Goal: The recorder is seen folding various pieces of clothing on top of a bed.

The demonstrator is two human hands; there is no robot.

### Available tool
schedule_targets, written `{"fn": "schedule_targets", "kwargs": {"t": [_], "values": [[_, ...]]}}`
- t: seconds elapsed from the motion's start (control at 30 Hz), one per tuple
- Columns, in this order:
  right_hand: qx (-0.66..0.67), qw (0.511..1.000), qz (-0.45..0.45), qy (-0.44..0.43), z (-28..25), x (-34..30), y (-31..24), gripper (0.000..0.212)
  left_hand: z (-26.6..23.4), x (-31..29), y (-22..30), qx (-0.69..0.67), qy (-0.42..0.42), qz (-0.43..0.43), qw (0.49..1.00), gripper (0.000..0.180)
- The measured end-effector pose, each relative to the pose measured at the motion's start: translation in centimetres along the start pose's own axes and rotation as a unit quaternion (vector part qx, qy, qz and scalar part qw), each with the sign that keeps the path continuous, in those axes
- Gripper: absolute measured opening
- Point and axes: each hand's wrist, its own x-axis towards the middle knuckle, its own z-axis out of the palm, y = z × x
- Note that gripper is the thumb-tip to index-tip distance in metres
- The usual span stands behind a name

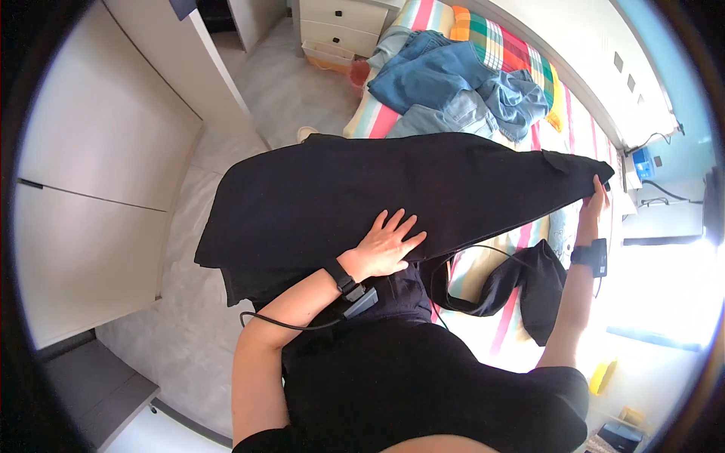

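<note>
A long black garment [340,196], folded lengthwise into layers, stretches across in front of me. It is broad at the left and tapers to the right; its exact kind I cannot make out. My left hand [385,245] lies flat on its near edge with the fingers spread. At the narrow right end, my right hand [597,198] grips the garment's corner, partly hidden by the cloth. The left end hangs over the floor, and the right part is over the bed. Each wrist wears a black strap with a small device and a cable.
On the striped bed [504,332] blue denim clothes [438,75] lie heaped beyond the garment, near a plaid pillow [491,38]. Another black cloth [540,294] lies beside me. A drawer cabinet [340,26] stands at the back; a pale wardrobe [91,151] is on the left.
</note>
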Motion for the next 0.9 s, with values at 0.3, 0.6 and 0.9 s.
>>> {"fn": "schedule_targets", "kwargs": {"t": [0.3, 0.6, 0.9], "values": [[0.022, 1.000, 0.002, -0.003, -0.2, 0.9, 0.7, 0.013, -0.1, 0.8, -0.8, -0.042, 0.014, 0.001, 0.999, 0.063], [0.065, 0.997, -0.017, -0.032, 1.4, -3.9, -3.9, 0.021, -0.1, 5.6, -6.2, -0.082, 0.001, -0.090, 0.993, 0.094], [0.082, 0.996, -0.022, -0.042, 3.4, -8.3, -7.9, 0.021, -1.8, 9.8, -10.0, -0.070, 0.035, -0.216, 0.973, 0.100]]}}
